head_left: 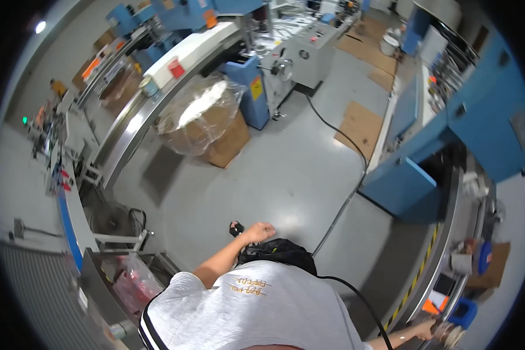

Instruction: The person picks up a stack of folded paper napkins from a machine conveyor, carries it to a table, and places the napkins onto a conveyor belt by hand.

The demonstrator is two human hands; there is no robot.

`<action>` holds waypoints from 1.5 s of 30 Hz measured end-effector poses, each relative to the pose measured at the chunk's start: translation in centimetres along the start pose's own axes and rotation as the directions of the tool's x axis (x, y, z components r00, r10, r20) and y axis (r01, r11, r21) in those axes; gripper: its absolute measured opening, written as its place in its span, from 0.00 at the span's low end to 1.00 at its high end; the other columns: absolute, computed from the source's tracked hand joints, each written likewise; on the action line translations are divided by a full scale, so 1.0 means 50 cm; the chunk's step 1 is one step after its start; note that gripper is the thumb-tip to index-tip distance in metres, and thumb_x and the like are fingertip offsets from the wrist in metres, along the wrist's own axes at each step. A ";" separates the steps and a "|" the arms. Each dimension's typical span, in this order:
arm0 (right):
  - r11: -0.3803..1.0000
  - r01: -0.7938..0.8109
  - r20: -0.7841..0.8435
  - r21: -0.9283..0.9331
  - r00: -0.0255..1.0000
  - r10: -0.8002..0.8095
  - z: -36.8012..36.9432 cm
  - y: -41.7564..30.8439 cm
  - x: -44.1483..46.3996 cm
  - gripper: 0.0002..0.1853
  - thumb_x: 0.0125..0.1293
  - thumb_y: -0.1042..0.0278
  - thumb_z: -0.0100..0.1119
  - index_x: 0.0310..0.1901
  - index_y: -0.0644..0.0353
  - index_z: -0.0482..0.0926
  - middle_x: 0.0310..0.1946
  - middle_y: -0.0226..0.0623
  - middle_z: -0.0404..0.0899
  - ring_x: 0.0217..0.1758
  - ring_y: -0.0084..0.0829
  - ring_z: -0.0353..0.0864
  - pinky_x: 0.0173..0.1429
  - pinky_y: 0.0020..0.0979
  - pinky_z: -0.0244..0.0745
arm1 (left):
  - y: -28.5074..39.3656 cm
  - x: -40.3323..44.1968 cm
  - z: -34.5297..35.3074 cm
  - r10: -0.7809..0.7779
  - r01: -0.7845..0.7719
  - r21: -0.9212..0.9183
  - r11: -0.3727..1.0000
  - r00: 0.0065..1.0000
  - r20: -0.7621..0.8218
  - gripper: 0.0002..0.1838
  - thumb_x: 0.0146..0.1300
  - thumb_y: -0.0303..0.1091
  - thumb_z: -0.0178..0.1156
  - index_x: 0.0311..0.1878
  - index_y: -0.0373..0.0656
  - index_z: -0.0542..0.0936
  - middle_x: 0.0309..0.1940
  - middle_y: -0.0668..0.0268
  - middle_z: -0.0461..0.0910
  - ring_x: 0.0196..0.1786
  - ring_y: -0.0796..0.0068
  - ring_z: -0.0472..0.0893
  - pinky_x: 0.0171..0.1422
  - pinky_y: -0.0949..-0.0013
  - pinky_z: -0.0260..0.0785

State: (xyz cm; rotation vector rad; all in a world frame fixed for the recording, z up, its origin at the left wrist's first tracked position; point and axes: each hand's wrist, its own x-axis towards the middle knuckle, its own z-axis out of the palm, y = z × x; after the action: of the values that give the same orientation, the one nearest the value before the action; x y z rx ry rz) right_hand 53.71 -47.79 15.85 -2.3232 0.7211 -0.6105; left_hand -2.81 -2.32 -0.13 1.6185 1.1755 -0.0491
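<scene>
At the lower centre, my left hand [261,231] hangs in front of my body above the grey floor, its fingers loosely curled and no object visible in it. My right hand [426,329] reaches out to the lower right, its fingers at a stack of light brown rolls [448,334] on the metal counter [411,318]; the fingertips are partly hidden. An orange-and-white item [434,304] and a blue container [464,313] lie close to that hand.
A black cable [347,204] runs across the floor. A cardboard box [230,140] with clear plastic stands ahead. Blue machine cabinets [399,186] line the right; a conveyor [128,125] stretches along the left. A grey bin [102,286] holds plastic bags at the lower left.
</scene>
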 end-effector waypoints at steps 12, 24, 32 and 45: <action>0.615 0.341 0.675 0.711 -0.085 -0.733 0.254 -0.292 -1.377 0.16 0.64 0.72 0.61 0.54 0.60 0.76 0.43 0.41 0.83 0.47 0.31 0.83 0.52 0.32 0.77 | -0.216 -0.003 -0.403 0.076 -0.061 -0.133 0.989 0.991 0.110 0.31 0.68 0.57 0.56 0.61 0.39 0.76 0.58 0.57 0.79 0.61 0.64 0.76 0.67 0.64 0.65; 0.150 0.068 0.124 0.986 -0.906 -0.404 0.083 -0.451 -2.058 0.15 0.60 0.68 0.62 0.48 0.62 0.79 0.40 0.45 0.84 0.41 0.40 0.85 0.47 0.36 0.79 | -0.366 -0.102 -0.714 -0.129 0.077 -0.290 0.954 0.978 -0.166 0.34 0.69 0.63 0.50 0.64 0.43 0.73 0.57 0.55 0.79 0.60 0.59 0.77 0.65 0.63 0.66; 0.222 0.084 0.159 0.971 -0.925 -0.346 0.201 -0.673 -2.249 0.12 0.59 0.68 0.64 0.43 0.62 0.76 0.33 0.42 0.82 0.35 0.39 0.83 0.44 0.36 0.77 | -0.374 0.046 -0.932 -0.225 0.139 -0.365 0.920 0.953 -0.204 0.37 0.66 0.62 0.56 0.66 0.41 0.71 0.55 0.50 0.79 0.58 0.60 0.78 0.61 0.63 0.68; 0.208 -0.142 -0.010 0.968 -0.845 -0.534 0.210 -1.095 -2.527 0.08 0.65 0.73 0.62 0.44 0.63 0.82 0.29 0.38 0.83 0.31 0.23 0.81 0.37 0.25 0.75 | -0.360 0.224 -1.195 -0.142 -0.029 -0.554 0.832 0.954 -0.264 0.37 0.66 0.55 0.59 0.70 0.41 0.65 0.62 0.56 0.74 0.62 0.63 0.73 0.68 0.64 0.63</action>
State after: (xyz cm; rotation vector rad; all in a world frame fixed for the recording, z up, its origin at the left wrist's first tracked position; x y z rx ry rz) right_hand -15.73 71.58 15.51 -1.0871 -2.0000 1.0136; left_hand -39.84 48.81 5.61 1.0901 1.3136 0.4753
